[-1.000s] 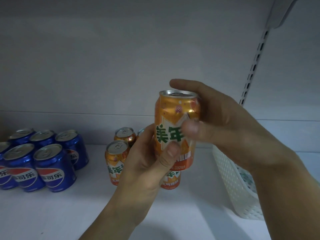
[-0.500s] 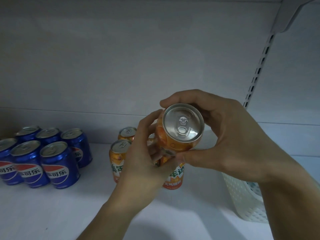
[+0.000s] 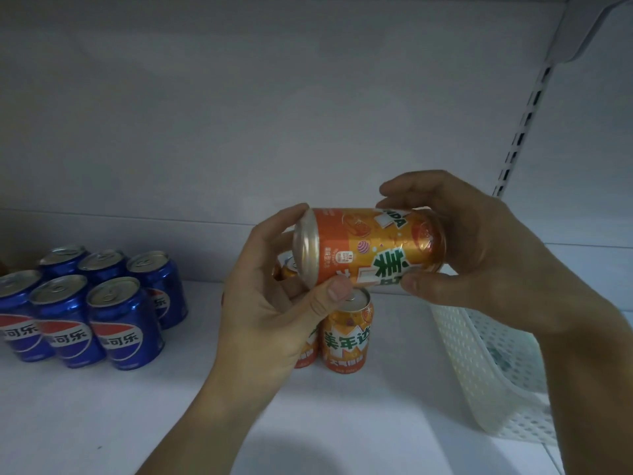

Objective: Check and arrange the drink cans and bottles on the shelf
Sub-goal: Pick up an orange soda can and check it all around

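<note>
Low light, colours muted. Hidden or cut off: the person's left hand [image 3: 274, 303] is covering most of an orange can standing on the white shelf [image 3: 102, 423]; another orange can further back is showing only as a sliver between the fingers. The leftmost cans of the cluster of blue cola cans [image 3: 89, 303] are running off the frame edge. The white perforated plastic basket [image 3: 479, 371] at right is partly behind the right forearm; its contents are too dim to make out.

Both hands are holding an orange aluminium soda can with green characters [image 3: 370, 248] on its side in the air, above the shelf and just over a standing orange can with a silver lid [image 3: 347, 332]. Its silver end is pointing left. The left grip is pinching that end, thumb below, fingers curled round the rim. The right hand [image 3: 479, 255] is wrapping the other end, fingers over the top, thumb pressing underneath. The can's far end face is hidden in the right palm. Label partly readable: "NDA" and one full green character.
</note>
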Motion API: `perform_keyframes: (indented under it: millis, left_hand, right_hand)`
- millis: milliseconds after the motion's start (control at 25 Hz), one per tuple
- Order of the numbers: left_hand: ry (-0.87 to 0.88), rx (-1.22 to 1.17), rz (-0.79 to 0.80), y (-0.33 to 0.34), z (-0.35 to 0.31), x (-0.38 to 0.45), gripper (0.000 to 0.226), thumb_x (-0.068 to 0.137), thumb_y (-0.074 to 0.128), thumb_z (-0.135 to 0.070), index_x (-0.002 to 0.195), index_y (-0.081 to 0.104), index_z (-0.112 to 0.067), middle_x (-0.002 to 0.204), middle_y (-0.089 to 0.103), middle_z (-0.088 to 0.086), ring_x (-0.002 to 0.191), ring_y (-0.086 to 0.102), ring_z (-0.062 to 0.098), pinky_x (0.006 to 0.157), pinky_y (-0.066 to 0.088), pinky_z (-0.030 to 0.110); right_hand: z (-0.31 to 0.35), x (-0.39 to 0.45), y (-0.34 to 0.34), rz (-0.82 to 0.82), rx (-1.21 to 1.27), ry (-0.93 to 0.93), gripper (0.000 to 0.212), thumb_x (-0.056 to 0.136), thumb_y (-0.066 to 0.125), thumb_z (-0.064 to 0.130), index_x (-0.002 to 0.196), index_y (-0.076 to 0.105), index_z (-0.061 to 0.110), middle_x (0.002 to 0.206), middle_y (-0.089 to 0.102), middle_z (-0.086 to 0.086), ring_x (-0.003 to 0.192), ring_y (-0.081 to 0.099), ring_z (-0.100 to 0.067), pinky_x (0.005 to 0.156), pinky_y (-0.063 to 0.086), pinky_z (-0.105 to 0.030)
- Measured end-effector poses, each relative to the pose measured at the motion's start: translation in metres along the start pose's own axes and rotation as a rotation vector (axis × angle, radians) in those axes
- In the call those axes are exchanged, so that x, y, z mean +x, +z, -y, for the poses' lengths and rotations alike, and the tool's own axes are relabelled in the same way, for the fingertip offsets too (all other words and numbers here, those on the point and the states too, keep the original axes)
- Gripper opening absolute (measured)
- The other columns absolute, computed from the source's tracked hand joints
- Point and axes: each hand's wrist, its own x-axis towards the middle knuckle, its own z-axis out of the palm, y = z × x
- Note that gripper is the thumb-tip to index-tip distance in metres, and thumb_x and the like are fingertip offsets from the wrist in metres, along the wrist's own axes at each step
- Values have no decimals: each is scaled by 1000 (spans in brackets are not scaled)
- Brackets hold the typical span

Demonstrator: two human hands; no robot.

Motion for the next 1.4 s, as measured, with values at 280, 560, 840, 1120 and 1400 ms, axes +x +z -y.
perform_keyframes:
  millis: [280,560,840,1120,1400]
  left_hand:
    - [86,52,2,5,0,-3,68,67,87,-2,124,56,-20,117,68,-11,102,73,16,73,60,24]
    - [123,132,-14,10,4,-10,72,62,92,-7,122,59,-31,118,65,-17,106,71,14,77,60,25]
    - [56,78,-29,29,8,-12,66,63,79,-12,124,55,-19,109,70,-20,97,73,7,73,58,19]
    - [-148,-47,108,76,30,-30,60,75,78,-15,130,56,-25,128,65,-11,96,76,21,80,60,30]
    - [-266,254,395,114,75,-58,102,60,95,-34,118,26,-83,124,40,-57,119,42,-28,99,46,12]
  right_hand:
    - [1,1,6,32,-61,59,83,61,87,-20,124,55,23,119,61,16,107,70,-16,72,62,-29]
    - [-2,1,8,54,-216,88,86,61,91,-9,124,52,35,123,59,12,108,67,-7,76,61,-24]
    - [-12,-1,5,-4,-437,31,87,61,96,19,126,51,54,115,62,24,100,69,0,74,62,-24]
    - [-3,-44,-54,97,-768,216,88,63,97,40,136,47,46,114,61,27,93,59,18,89,58,-26]
    - [-5,-90,-96,178,-866,582,81,66,95,31,123,43,56,110,63,25,97,62,1,88,52,-25]
